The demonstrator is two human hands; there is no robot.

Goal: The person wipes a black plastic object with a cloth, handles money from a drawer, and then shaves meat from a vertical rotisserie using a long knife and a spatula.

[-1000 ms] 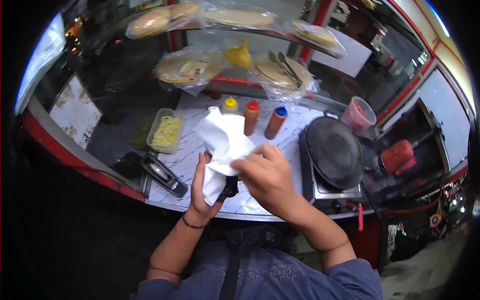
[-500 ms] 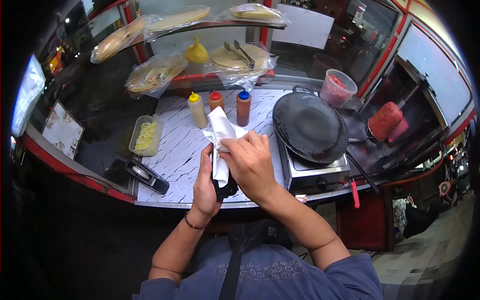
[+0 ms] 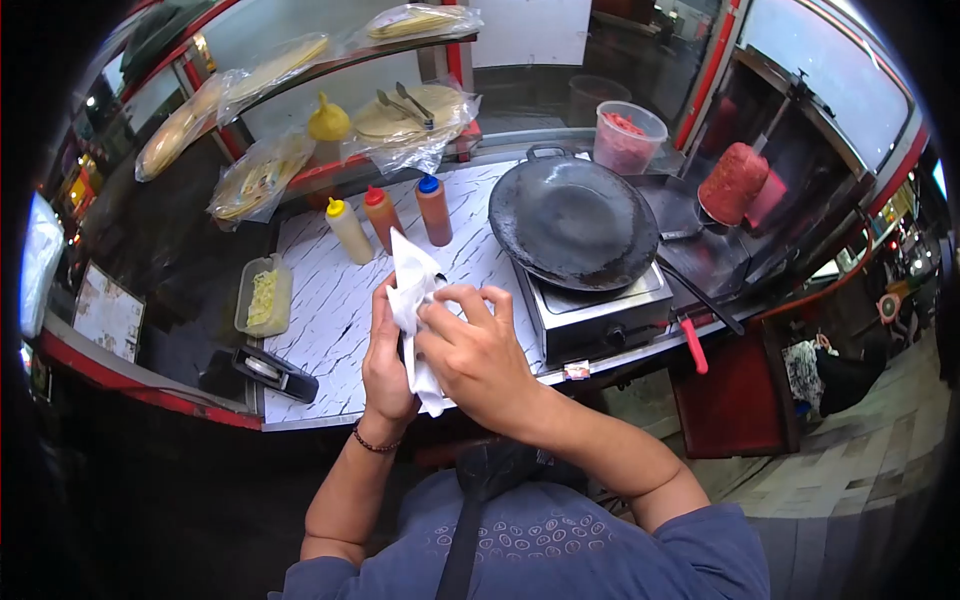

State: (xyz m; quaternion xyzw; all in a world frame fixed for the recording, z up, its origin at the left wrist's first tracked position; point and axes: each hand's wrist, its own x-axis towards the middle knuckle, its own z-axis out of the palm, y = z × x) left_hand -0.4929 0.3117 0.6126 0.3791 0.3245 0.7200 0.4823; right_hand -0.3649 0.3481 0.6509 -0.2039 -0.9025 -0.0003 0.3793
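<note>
Above the front of the counter (image 3: 310,340), my left hand (image 3: 387,365) is closed on a dark object, most of which is hidden behind a white tissue (image 3: 412,280). My right hand (image 3: 475,350) pinches the tissue against it, with its fingers bent over the paper. The tissue's upper end sticks up in a point, and its lower edge hangs below my fingers. Beyond my hands stand three squeeze bottles: one with a yellow cap (image 3: 349,232), one with a red cap (image 3: 381,220) and one with a blue cap (image 3: 434,212).
On the right, a black griddle pan (image 3: 575,222) sits on a stove (image 3: 600,325); a red-handled knife (image 3: 692,345) lies beside it. Stacked meat (image 3: 734,184) stands farther right. A tub of chopped greens (image 3: 264,298) and a black dispenser (image 3: 278,374) are left. Bagged flatbreads (image 3: 420,110) line the shelves.
The view has turned right, so the counter items sit farther left. My right fingers have shifted on the tissue, and the dark object's lower end is now covered.
</note>
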